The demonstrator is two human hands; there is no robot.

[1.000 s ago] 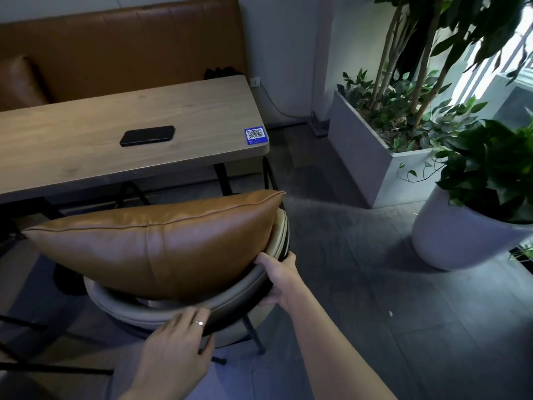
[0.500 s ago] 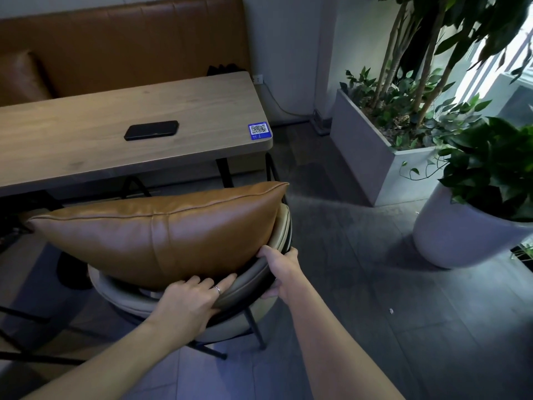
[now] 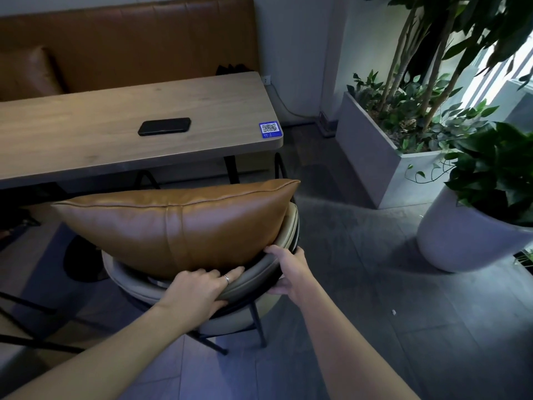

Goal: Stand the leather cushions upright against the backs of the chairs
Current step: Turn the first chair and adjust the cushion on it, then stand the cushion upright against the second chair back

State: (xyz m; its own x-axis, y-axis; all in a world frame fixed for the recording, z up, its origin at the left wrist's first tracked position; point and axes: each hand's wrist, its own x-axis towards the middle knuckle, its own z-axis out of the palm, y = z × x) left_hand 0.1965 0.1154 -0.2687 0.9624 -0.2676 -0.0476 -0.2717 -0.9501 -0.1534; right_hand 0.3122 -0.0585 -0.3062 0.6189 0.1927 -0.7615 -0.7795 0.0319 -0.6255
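Note:
A tan leather cushion stands upright on its long edge inside a round grey chair, leaning against the curved backrest. My left hand lies over the top of the backrest, its fingers curled on the rim and touching the cushion's lower edge. My right hand grips the backrest rim at the chair's right side, thumb on top. A second leather cushion rests on the brown bench behind the table, at the far left.
A wooden table with a black phone and a QR sticker stands just beyond the chair. A grey rectangular planter and a round white plant pot stand to the right on the tiled floor.
My left hand has moved up from the lower back of the chair onto the backrest's top rim. The chair and cushion have shifted slightly toward the table. My right hand keeps its grip.

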